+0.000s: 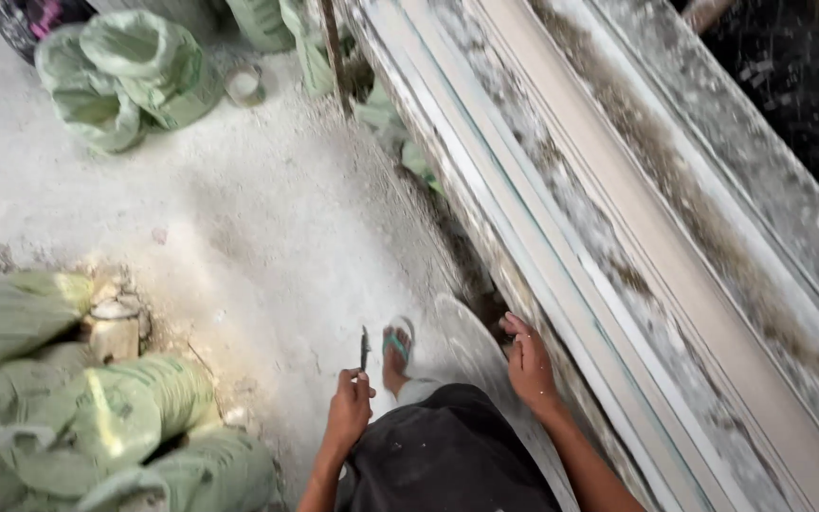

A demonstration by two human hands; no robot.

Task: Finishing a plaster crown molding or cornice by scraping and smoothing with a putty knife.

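The left hand is closed in a fist around a thin dark blade-like tool, which stands nearly upright out of the top of the fist, its narrow tip pointing away from the body over the white dusty floor. The tool is slim, flat and dark along its whole visible length; what kind of tool it is cannot be told. The right hand lies open, fingers loosely spread and lightly curled, resting against the near edge of the long plaster-crusted grey workbench that runs diagonally across the right side. Between the hands a foot in a green flip-flop sandal stands on the floor, just beside the tool.

At lower left lie several pale green woven sacks, full and slumped together. Two more pale green sacks with rolled-down open mouths stand at upper left, and a small round white-crusted cup sits on the floor just beside them.
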